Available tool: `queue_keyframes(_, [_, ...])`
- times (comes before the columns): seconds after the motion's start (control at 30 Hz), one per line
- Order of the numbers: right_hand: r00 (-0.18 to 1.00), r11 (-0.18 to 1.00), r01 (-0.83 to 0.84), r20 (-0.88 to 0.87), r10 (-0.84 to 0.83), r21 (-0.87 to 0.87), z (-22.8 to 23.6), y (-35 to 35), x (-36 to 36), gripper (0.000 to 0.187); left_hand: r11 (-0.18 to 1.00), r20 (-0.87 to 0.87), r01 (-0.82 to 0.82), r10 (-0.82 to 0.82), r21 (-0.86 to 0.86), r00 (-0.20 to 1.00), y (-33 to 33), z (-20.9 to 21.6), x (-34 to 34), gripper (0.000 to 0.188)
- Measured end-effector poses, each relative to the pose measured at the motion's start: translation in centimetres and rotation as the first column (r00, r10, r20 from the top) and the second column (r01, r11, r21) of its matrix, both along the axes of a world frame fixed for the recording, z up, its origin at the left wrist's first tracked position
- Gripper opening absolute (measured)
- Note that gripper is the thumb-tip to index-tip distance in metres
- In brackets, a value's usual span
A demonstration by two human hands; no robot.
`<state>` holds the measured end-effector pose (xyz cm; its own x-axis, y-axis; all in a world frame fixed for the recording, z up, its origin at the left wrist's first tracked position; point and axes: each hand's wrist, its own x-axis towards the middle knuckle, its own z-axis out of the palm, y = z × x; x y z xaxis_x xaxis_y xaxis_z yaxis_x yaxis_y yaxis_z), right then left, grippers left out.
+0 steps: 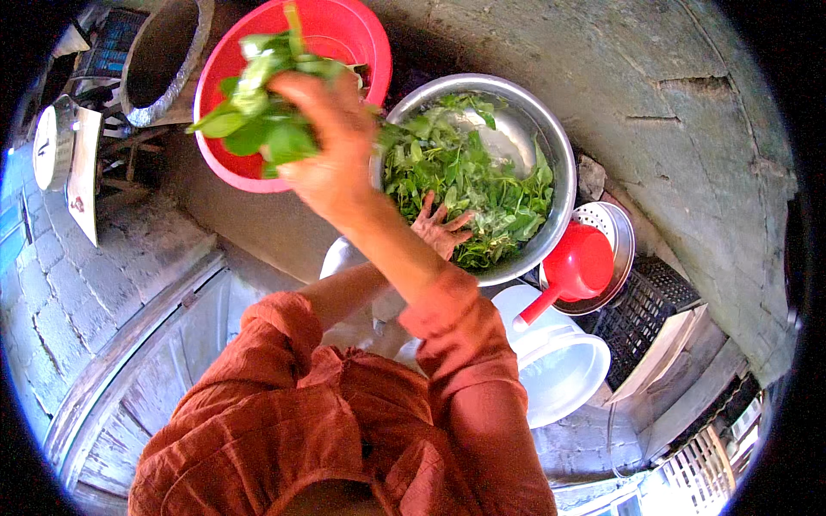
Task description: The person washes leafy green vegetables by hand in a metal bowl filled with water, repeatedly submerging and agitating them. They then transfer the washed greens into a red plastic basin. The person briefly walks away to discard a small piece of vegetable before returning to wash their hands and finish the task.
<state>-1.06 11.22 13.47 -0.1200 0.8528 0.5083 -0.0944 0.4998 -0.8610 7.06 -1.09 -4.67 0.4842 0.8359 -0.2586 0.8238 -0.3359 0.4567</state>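
Wall (662, 95): rough grey, cracked, beyond and to the right of the left hand (440, 232).
Floor (249, 224): dull brown, nearer than the right hand (331, 142), left of the left hand.
Steel basin (508, 142): shiny, round; left hand inside its near edge.
Red basin (357, 34): wide, plastic, beneath and beyond the right hand.
White tub (559, 374): plastic, to the right of the left hand and nearer the body.
Loose leaves (495, 185): fresh green, on thin stems, heaped in the steel basin, under and beyond the left hand.
Leafy bunch (288, 133): broad bright-green leaves, motion-blurred, in the right hand, above the red basin.
Red dipper (583, 262): handled, lying on a metal colander (615, 228), right of the left hand.
Right hand: curled around the leafy bunch; its forearm crosses over the left one.
Left hand: fingers spread, laid on the loose leaves; no grip seen.
Mark (41, 153): dark, on a white container (62, 142), far left of the right hand; too small to read.
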Motion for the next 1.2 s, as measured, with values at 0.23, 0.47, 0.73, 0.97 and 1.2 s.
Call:
queue_keyframes(0.23, [0.656, 0.967, -0.211, 0.713, 0.246, -0.140, -5.3, -2.0, -2.3, 0.047, 0.998, 0.074, -0.016, 0.012, 0.060, 0.997, 0.3, 0.4, -0.2, 0.040])
queue_keyframes(0.47, [0.664, 0.970, 0.082, 0.738, 0.117, -0.228, -10.7, -2.5, 9.3, 0.023, 0.975, 0.277, -0.209, 0.221, -0.073, 0.935, -1.0, -1.9, 0.4, 0.046])
queue_keyframes(0.73, [0.159, 0.987, 0.158, 0.987, 0.016, -0.041, -17.8, 0.5, 18.7, 0.031, 1.000, -0.042, -0.003, 0.003, 0.012, 0.999, 0.5, 1.8, 0.0, 0.043])
queue_keyframes(0.97, [0.167, 0.995, -0.052, 0.981, 0.097, -0.090, -18.2, 0.3, 18.6, 0.029, 0.996, 0.001, 0.016, -0.016, 0.084, 1.000, 0.5, 1.7, -0.1, 0.049])
queue_keyframes(1.2, [0.397, 0.978, -0.198, 0.906, 0.147, -0.073, -18.0, -1.0, 16.2, 0.026, 0.993, 0.139, -0.027, 0.011, 0.112, 0.990, 0.3, 1.2, -0.3, 0.044])
